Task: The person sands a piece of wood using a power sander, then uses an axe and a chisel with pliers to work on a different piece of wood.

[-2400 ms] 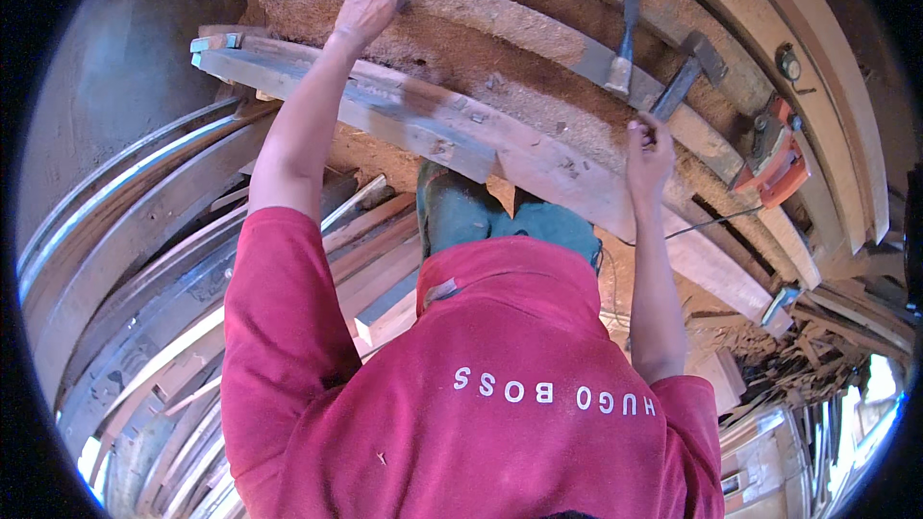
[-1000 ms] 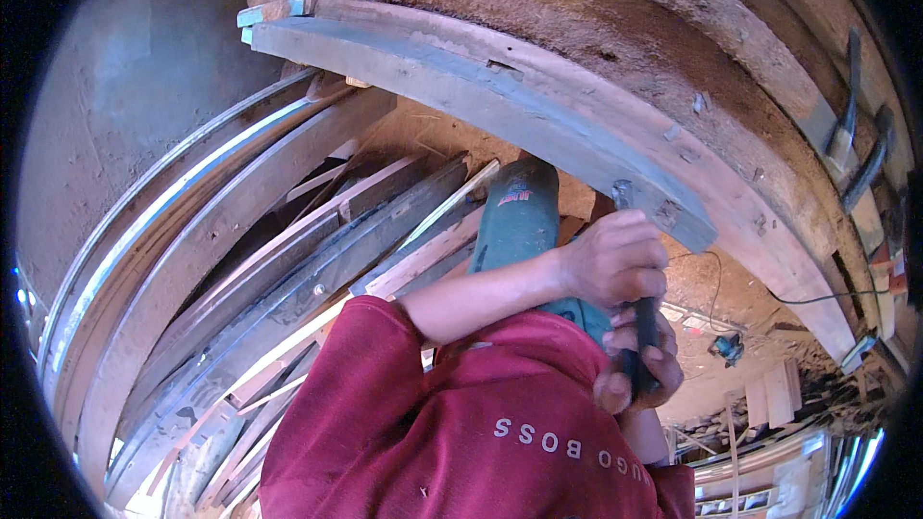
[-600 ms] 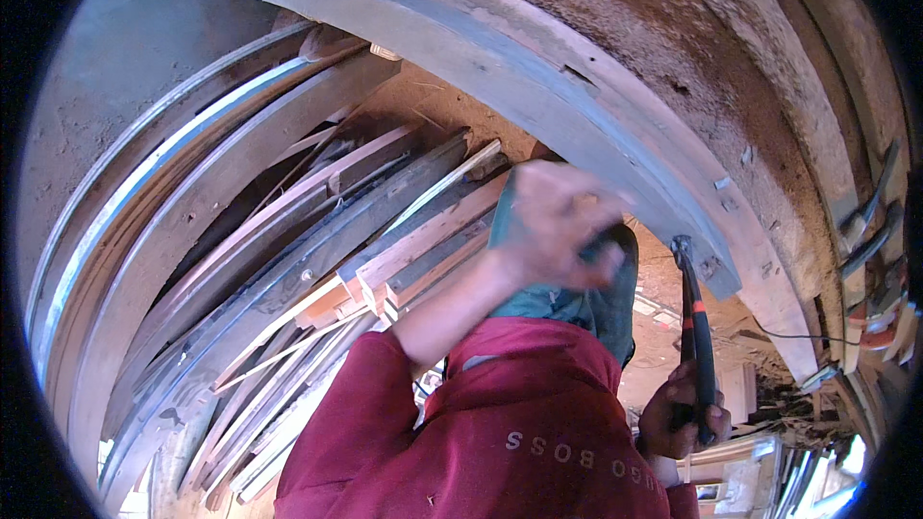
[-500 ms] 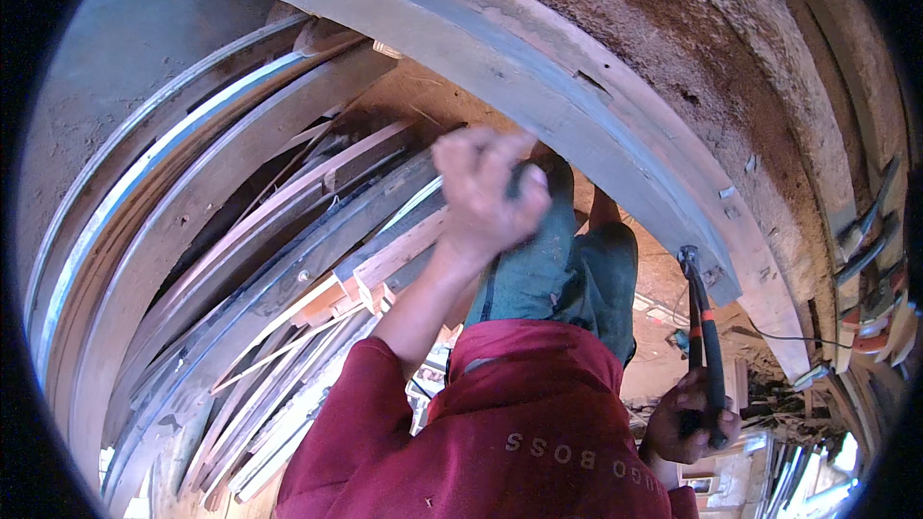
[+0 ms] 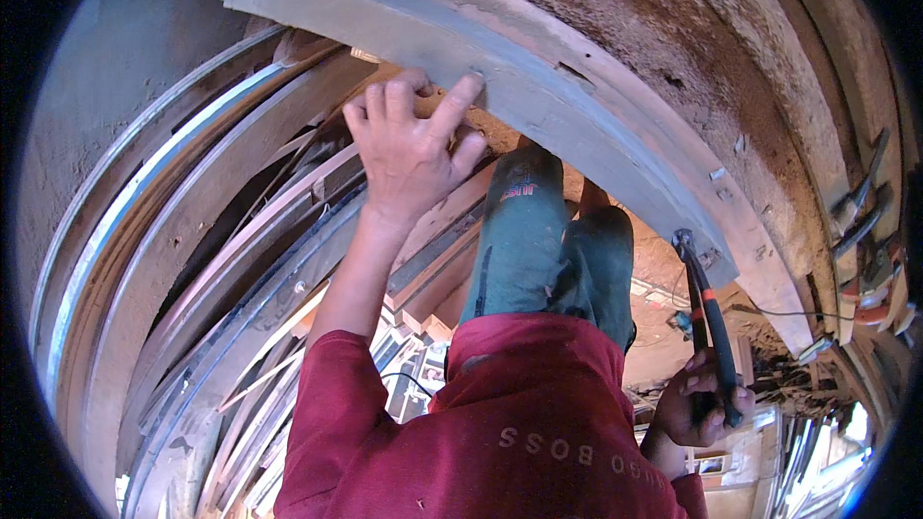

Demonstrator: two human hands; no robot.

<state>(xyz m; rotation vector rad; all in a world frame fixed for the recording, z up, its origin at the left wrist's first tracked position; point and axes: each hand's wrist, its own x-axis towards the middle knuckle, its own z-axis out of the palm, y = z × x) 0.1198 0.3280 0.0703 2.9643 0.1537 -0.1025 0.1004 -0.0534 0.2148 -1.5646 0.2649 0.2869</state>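
Observation:
A long grey wooden plank (image 5: 404, 34) runs from the upper left down toward the right in front of me. My left hand (image 5: 409, 149) is raised at its near edge, fingers apart and bent, with a fingertip at the wood; nothing is held in it. Low on the right, my right hand (image 5: 694, 404) is closed round the dark handles of a pair of pincers (image 5: 707, 312) with red bands. Their metal head meets the plank near its right end; whether the jaws grip a nail is too small to tell.
Several long boards (image 5: 207, 202) lean in a stack at the left. Behind the plank is a rough brown surface (image 5: 615, 0) with dust on it. Other hand tools (image 5: 856, 211) lie at the far right, and a thin cable (image 5: 798, 313) crosses near the plank's right end.
My left hand has moved left and up to the plank's edge, and its fingers have spread. The pincers stay at the plank's right end, with my right hand still on their handles.

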